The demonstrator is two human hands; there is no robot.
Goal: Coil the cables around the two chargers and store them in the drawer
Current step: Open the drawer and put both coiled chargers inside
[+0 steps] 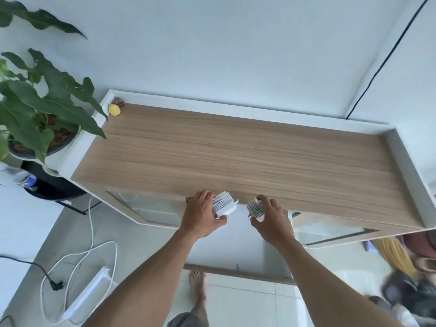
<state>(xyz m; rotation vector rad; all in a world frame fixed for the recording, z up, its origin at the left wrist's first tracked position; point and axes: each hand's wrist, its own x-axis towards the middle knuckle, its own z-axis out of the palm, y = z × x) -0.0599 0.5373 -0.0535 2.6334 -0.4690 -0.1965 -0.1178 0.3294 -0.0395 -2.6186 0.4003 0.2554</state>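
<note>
Gripping a coiled charger apiece at the near edge of the cabinet top (236,149), left hand (203,214) on left charger (224,205), right hand (271,221) on right charger (256,208), the person risks coils springing loose if either grip slackens before the drawer.

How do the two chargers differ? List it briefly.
The left-hand charger looks bigger and boxy; the right-hand charger looks smaller and rounder. The left-hand charger's coil is all white; the right-hand charger's shows dark stripes. Both are cable-wrapped and held at the front edge of the cabinet top.
</note>
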